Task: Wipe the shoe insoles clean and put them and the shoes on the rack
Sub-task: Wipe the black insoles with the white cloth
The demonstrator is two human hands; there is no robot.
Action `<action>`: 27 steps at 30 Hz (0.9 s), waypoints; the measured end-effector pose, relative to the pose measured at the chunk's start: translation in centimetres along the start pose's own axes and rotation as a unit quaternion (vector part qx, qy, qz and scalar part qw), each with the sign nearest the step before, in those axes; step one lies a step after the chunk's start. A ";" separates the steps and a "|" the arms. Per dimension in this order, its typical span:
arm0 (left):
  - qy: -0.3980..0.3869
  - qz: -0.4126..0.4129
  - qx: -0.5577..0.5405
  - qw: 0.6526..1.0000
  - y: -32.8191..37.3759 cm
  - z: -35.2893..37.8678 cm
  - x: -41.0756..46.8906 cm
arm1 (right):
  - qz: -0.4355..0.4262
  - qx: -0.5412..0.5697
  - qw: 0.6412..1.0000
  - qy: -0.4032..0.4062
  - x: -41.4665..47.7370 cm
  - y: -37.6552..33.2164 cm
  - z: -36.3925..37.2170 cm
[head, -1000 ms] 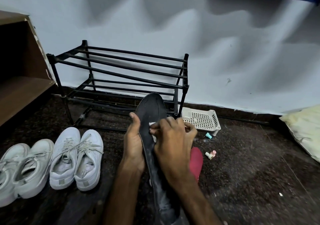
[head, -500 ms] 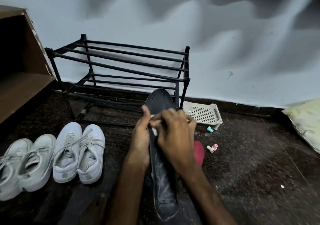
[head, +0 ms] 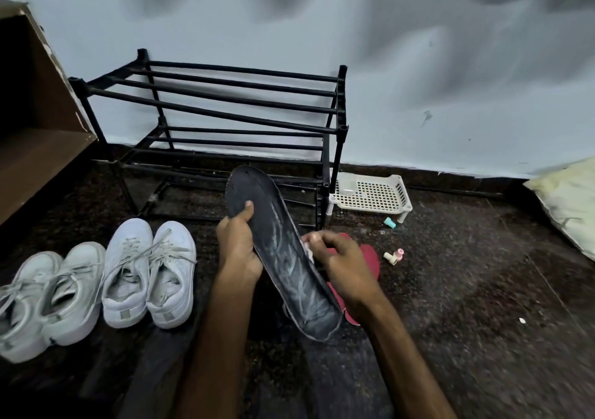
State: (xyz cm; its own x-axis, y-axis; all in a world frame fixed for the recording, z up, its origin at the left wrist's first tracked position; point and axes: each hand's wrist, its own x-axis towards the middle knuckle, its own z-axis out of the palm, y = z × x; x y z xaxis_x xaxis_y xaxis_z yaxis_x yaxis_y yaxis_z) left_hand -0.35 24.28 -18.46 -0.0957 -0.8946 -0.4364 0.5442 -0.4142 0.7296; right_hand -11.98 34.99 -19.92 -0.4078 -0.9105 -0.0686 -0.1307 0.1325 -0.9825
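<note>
Black insole held up before the rack

Black metal rack point(head: 225, 112) stands bare against the wall. Two pairs of white shoes point(head: 96, 286) sit on the floor to its left. The dark insole point(head: 283, 257) is gripped by the left hand point(head: 238, 244), thumb on top. The right hand point(head: 344, 264) pinches a small white wipe point(head: 307, 248) at its edge, above a red insole point(head: 370, 257).

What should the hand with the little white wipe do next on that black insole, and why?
Probably draw the white wipe in the right hand back across the black insole, down toward the heel. Pale streaks show along its middle and lower part, so it does not look clean yet. The left hand grips the insole's other edge, steadying it. The rack can wait.
</note>
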 end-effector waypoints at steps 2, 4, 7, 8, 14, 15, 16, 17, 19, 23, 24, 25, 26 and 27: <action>-0.006 -0.017 -0.014 1.000 0.1 -0.3 0.9 | -0.009 -0.045 0.998 -0.041 -0.3 -0.3 0.4; -0.025 -0.039 -0.024 0.999 0.1 -0.3 1.3 | -0.023 -0.048 0.998 -0.023 -0.3 -0.3 0.4; -0.084 -0.085 -0.023 0.993 -0.3 0.2 0.2 | -0.045 -0.055 0.996 0.045 -0.1 0.0 0.3; -0.118 -0.098 -0.022 0.988 -0.6 0.3 -0.4 | -0.039 -0.052 0.995 0.070 0.0 0.0 0.4; -0.288 -0.163 -0.097 0.939 -3.1 0.6 -3.9 | -0.012 0.065 0.989 0.130 0.1 -0.5 1.2; -0.295 -0.158 -0.116 0.935 -3.3 0.7 -4.1 | -0.008 0.079 0.988 0.134 0.0 -0.7 1.5; -0.298 -0.150 -0.131 0.934 -3.3 0.8 -4.1 | -0.004 0.098 0.983 0.153 0.0 -0.8 1.7; -0.298 -0.140 -0.141 0.934 -3.2 0.7 -4.0 | -0.006 0.124 0.976 0.179 -0.2 -1.1 1.8; -0.297 -0.119 -0.145 0.936 -2.7 0.5 -3.3 | -0.038 0.122 0.963 0.236 -0.4 -1.4 1.4; -0.293 -0.104 -0.131 0.941 -1.7 0.2 -2.6 | -0.162 -0.103 0.962 0.196 -1.3 -3.1 0.0; -0.304 -0.114 -0.126 0.937 -1.5 0.4 -2.9 | -0.176 -0.139 0.960 0.167 -1.5 -3.7 0.0; -0.308 -0.124 -0.121 0.935 -1.5 0.5 -3.0 | -0.192 -0.169 0.957 0.138 -1.6 -4.1 0.2; -0.305 -0.128 -0.122 0.936 -1.7 0.5 -3.0 | -0.209 -0.201 0.951 0.108 -1.8 -4.5 0.7; -0.297 -0.125 -0.124 0.938 -1.9 0.5 -2.8 | -0.220 -0.233 0.944 0.083 -1.9 -4.7 1.4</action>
State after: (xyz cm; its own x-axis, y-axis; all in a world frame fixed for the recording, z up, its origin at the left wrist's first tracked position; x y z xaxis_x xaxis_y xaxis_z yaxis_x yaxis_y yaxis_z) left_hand -1.50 27.45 -18.36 -0.6542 -0.7407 -0.1531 0.6132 -0.6379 0.4659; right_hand -9.27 35.58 -15.46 -0.3517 -0.8487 0.3950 -0.6876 -0.0522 -0.7242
